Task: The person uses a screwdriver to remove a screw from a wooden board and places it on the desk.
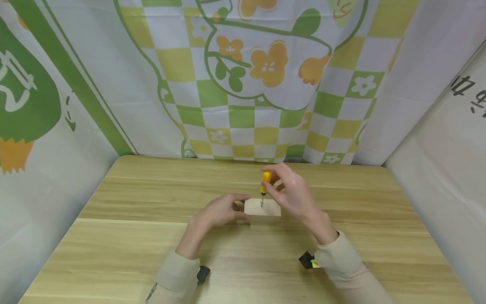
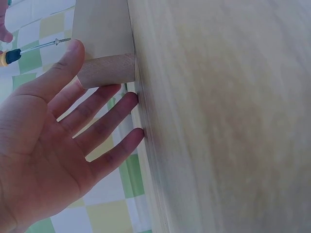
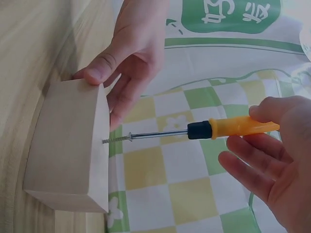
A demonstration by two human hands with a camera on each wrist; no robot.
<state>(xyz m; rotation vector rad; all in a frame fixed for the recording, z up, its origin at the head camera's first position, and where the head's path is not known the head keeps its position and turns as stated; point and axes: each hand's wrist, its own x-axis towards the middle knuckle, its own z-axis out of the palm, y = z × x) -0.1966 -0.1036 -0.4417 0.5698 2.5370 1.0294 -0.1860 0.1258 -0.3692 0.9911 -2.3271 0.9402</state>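
A pale wooden block (image 1: 263, 207) lies on the table, and a screw (image 3: 116, 140) stands upright in its top face with much of its thread showing. The tip of a yellow-handled screwdriver (image 3: 238, 127) sits on the screw head. My right hand (image 1: 294, 192) holds the screwdriver handle between thumb and fingers, its shaft pointing down to the block. At the block's left end, my left hand (image 1: 222, 209) grips it, thumb on the near side and fingers at the far side. In the left wrist view the other fingers spread toward the tabletop.
The wood-grain table (image 1: 133, 253) runs back to a checked, flower-printed curtain (image 1: 243, 118). White printed sheets (image 1: 448, 169) hang along both sides. Black wrist devices (image 1: 203, 274) show below the sleeve cuffs.
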